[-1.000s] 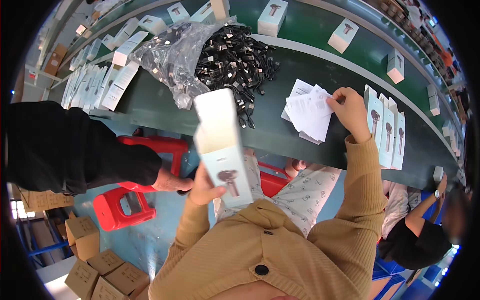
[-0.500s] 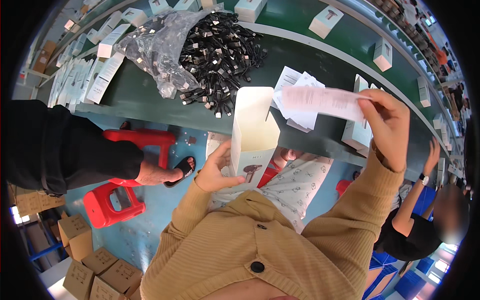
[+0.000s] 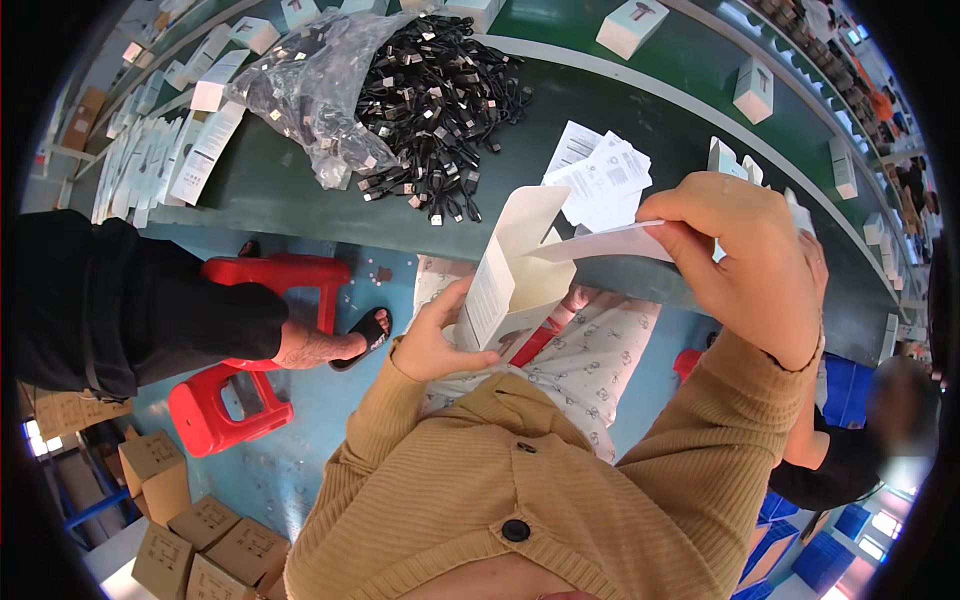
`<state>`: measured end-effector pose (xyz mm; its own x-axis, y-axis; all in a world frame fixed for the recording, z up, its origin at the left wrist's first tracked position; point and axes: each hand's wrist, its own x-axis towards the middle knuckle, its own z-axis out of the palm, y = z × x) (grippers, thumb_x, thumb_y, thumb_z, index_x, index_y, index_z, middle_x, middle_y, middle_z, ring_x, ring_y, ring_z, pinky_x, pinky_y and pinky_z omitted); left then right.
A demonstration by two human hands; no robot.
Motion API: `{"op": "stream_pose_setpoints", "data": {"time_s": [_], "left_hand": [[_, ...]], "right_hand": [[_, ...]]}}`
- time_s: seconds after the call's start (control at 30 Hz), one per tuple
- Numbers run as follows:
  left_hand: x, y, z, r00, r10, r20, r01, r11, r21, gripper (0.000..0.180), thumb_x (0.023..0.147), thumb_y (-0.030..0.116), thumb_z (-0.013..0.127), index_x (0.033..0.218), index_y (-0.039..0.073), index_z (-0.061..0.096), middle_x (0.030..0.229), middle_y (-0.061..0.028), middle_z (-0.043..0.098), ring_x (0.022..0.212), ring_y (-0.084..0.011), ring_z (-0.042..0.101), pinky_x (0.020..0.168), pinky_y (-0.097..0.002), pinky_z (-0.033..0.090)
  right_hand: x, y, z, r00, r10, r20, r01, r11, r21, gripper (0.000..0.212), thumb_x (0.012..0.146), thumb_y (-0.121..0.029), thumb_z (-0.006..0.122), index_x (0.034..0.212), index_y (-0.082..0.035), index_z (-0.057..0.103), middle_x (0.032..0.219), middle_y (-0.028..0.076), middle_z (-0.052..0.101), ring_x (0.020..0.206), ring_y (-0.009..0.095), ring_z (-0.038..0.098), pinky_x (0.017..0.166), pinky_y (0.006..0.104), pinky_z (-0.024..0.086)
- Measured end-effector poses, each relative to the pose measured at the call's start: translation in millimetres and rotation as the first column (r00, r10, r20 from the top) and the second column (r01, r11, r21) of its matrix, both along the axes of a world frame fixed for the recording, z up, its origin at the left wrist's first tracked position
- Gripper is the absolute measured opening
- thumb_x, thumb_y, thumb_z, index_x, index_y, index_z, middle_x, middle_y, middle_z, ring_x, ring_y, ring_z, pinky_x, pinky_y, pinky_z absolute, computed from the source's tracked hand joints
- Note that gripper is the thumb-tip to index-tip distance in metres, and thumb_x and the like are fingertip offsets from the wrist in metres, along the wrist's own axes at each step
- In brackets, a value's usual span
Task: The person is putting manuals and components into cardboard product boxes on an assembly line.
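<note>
Tilted in front of me is an open white carton (image 3: 490, 295), its flap up; my left hand (image 3: 438, 335) grips it around the lower part. My right hand (image 3: 735, 250) pinches one end of a folded paper leaflet (image 3: 610, 243) between thumb and fingers. The leaflet's other end reaches into the carton's mouth. Behind it, a loose stack of printed leaflets (image 3: 607, 180) lies on the green table (image 3: 330, 215). Left of the stack, black USB cables (image 3: 445, 110) spill out of a clear plastic bag (image 3: 315, 95).
White cartons (image 3: 205, 150) stand in a row at the left, others line the far shelf (image 3: 632, 28). Red stools (image 3: 228, 405) and a person's leg (image 3: 150, 310) are at left. At right, a co-worker (image 3: 830, 470) reaches toward the table. Brown cardboard boxes (image 3: 200, 540) sit lower left.
My right hand has brought the leaflet left and down, so its end is now at the carton's opening. The carton has tilted toward it. The co-worker's arm has come down to the table.
</note>
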<state>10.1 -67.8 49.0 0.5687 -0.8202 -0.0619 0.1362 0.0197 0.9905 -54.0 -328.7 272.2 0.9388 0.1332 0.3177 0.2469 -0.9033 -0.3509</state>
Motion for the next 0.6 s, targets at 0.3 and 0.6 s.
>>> {"op": "stream_pose_setpoints", "data": {"time_s": [0.3,0.6], "left_hand": [[-7,1,2,0.996,-0.076,-0.041,0.075,0.997,-0.019,0.091,0.065,0.015,0.086,0.140,0.001,0.036,0.132,-0.0083,0.050,0.123,-0.0187,0.047,0.105,-0.0338,0.033],[-7,24,-16,0.996,0.088,-0.027,-0.090,0.992,-0.089,0.086,0.066,0.009,0.080,0.137,0.003,0.033,0.132,-0.0100,0.048,0.124,-0.0212,0.045,0.106,-0.0368,0.032]], "right_hand": [[22,29,-32,0.910,0.248,-0.332,-0.293,0.951,-0.094,0.017,0.075,-0.013,0.068,0.089,-0.003,0.066,0.072,0.011,0.061,0.071,0.032,0.061,0.062,0.0383,0.048],[159,7,-142,0.843,-0.424,-0.331,0.460,0.887,0.033,0.043,0.081,-0.046,0.065,0.085,-0.003,0.069,0.085,0.020,0.068,0.084,0.036,0.066,0.072,0.0438,0.053]]}}
